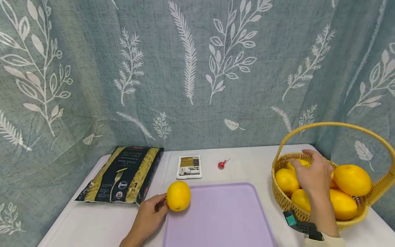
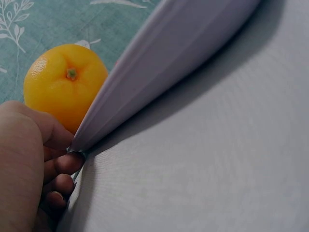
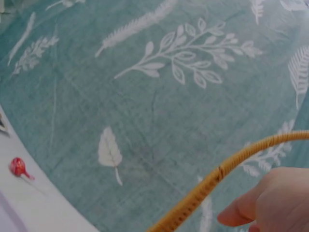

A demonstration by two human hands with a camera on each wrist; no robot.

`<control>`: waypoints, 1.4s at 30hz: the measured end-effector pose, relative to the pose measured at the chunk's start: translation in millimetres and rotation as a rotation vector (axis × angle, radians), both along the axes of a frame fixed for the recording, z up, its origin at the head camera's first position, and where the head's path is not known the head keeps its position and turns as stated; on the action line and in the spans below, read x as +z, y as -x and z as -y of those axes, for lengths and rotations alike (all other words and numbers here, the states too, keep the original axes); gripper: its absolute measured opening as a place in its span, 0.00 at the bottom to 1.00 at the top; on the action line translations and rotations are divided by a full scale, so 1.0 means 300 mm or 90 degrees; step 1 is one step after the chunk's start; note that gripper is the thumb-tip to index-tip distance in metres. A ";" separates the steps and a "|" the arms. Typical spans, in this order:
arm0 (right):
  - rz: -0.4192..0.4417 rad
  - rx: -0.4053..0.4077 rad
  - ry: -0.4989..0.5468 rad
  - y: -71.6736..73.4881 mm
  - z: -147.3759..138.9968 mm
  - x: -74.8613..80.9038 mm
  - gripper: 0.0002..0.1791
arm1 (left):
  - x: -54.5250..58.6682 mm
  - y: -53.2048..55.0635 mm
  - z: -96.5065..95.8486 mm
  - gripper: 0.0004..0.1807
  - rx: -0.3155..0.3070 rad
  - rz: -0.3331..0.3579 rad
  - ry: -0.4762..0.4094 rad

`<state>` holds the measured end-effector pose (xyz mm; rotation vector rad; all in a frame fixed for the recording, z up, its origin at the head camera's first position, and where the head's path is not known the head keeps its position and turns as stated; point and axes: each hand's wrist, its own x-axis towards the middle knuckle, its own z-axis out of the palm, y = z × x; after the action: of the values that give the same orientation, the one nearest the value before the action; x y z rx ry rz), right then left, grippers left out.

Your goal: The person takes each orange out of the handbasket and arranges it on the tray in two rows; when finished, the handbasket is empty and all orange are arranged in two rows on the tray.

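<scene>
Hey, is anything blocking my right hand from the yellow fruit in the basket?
Nothing visible: your right hand is over the yellow fruit, inside the rim of the basket. The handle arches above, not between them.

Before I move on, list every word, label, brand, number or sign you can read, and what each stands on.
"SELEZIONE ORO CHEF" on the dark pasta bag.
"PENNE RIGATE" on the same bag.
"1" near the same bag's lower right corner.
Too small or blurred: the bag's top logo, small print and badges; the print on the white packet.
</scene>
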<state>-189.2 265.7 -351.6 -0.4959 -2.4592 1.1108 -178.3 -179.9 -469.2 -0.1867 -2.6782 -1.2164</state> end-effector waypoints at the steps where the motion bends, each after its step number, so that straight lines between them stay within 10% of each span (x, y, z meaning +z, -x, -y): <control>1: 0.007 -0.002 -0.010 0.004 -0.003 -0.004 0.35 | 0.000 0.001 0.000 0.18 0.001 0.001 0.000; 23: 0.073 -0.074 -0.023 0.027 -0.041 -0.079 0.40 | 0.007 -0.002 0.001 0.19 0.009 0.019 -0.009; 42: -0.062 -0.104 0.026 0.015 -0.004 -0.034 0.29 | 0.008 -0.005 -0.005 0.18 0.005 0.015 -0.025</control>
<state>-193.7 266.9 -361.9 -0.6276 -2.2725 1.0928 -176.9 -178.3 -466.7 -0.1564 -2.6704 -1.2747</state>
